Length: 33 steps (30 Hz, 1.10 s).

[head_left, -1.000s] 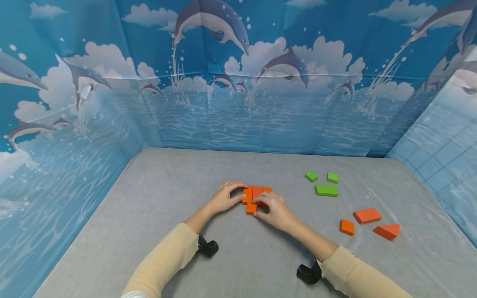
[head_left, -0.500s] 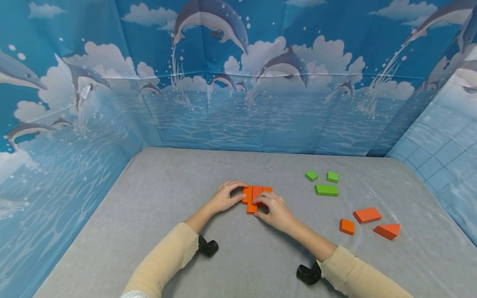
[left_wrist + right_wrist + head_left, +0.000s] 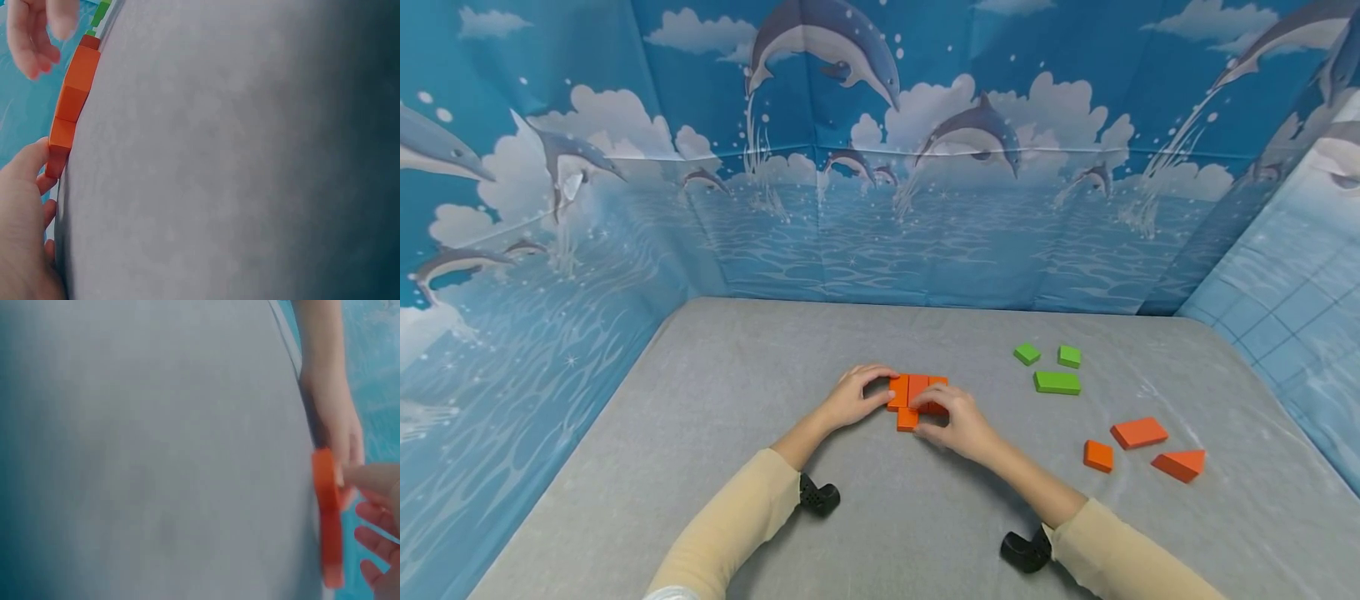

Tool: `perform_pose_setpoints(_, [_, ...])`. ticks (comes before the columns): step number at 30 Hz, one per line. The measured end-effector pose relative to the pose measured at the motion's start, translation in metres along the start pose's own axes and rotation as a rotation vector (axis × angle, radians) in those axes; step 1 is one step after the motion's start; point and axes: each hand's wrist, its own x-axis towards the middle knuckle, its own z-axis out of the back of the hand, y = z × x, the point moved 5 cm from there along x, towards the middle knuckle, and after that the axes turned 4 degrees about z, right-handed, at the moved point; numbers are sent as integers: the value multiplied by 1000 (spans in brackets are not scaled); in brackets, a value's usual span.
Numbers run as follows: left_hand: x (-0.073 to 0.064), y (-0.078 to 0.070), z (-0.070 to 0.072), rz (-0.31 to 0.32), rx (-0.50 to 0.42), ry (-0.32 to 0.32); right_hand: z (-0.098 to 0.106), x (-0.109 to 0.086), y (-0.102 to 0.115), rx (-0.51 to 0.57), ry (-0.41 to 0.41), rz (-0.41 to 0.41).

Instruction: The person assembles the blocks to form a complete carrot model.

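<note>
Where the grey table (image 3: 760, 350) spans the lower frame, the row of orange blocks (image 3: 918, 387), long axis running left to right, sits mid-frame between the hands. The left hand (image 3: 852, 397) touches its left end, pinching or not I cannot tell; the right hand (image 3: 961, 425), thumb and fingers parted, is nearer the small orange block (image 3: 907, 419) below.

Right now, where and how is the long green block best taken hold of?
Probably the long green block is best pinched mid-length across its long sides, the right hand coming from above: it lies flat, longer than deep, and a gap parts it from the two small green blocks beyond.
</note>
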Motion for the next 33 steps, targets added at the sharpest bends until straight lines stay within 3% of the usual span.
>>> perform_pose_setpoints(3, [0, 0, -1, 1, -6, 1, 17, -5, -1, 63, -44, -14])
perform_pose_setpoints(8, [1, 0, -1, 0, -4, 6, 52, -28, -14, 48, -124, -96])
perform_pose_setpoints(16, [0, -1, -1, -10, -12, 2, 103, -78, -34, -137, -156, -235])
perform_pose_setpoints(20, [-1, 0, 0, -13, -10, -3, 120, -100, -40, -214, -142, -319])
perform_pose_setpoints(33, [0, 1, 0, 4, -12, 7, 141, -147, -58, -223, -30, -480])
